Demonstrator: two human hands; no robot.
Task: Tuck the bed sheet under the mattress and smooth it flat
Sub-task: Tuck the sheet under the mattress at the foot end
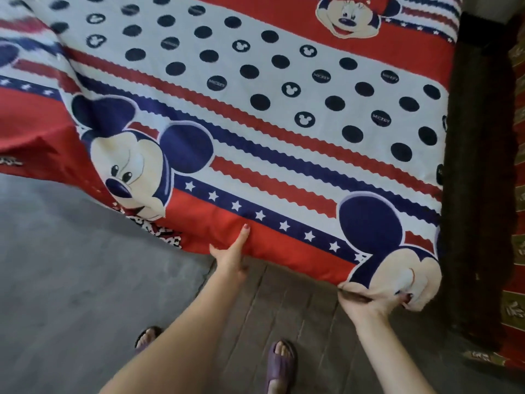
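Note:
A red, white and navy bed sheet [272,115] printed with cartoon mouse faces, dots and stars covers the bed and hangs over its near edge. My left hand [231,255] grips the red hem at the near edge, thumb on top and the other fingers hidden under the cloth. My right hand [375,298] pinches the sheet's hem near the right corner, on a cartoon face. The mattress itself is hidden beneath the sheet. At the far left the sheet droops loose with folds.
A dark wooden bed frame post [477,166] runs along the right side, with red and gold patterned fabric [515,251] beyond it. Grey floor [71,280] lies in front of the bed. My feet in purple sandals [279,362] stand close to the edge.

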